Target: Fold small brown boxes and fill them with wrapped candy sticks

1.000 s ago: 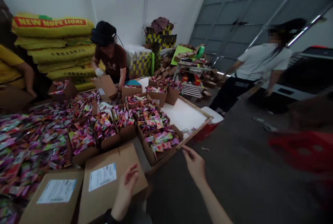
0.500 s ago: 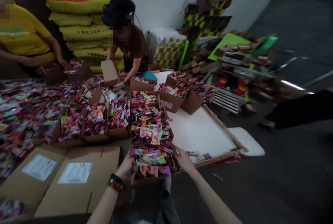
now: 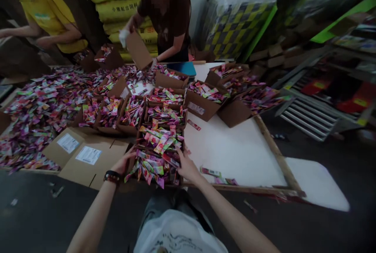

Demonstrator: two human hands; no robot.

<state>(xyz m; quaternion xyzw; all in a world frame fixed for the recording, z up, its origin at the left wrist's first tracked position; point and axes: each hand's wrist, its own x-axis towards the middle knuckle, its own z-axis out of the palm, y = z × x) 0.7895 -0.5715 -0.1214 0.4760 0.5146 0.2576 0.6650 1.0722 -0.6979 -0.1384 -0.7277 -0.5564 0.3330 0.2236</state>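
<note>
In the head view, your hands had closed in on the carton [image 3: 182, 143] at the counter's [image 3: 232, 155] near edge. Your left hand [image 3: 123, 163] and right hand [image 3: 188, 168] flanked it with fingers spread at its rim, each grip open and clenching nothing. The bright packets [image 3: 151, 168] lay heaped inside, between your palms. Loose packets [image 3: 214, 175] lay on the white counter to the right, and labelled cardboard boxes [image 3: 88, 159] lay just left.
</note>
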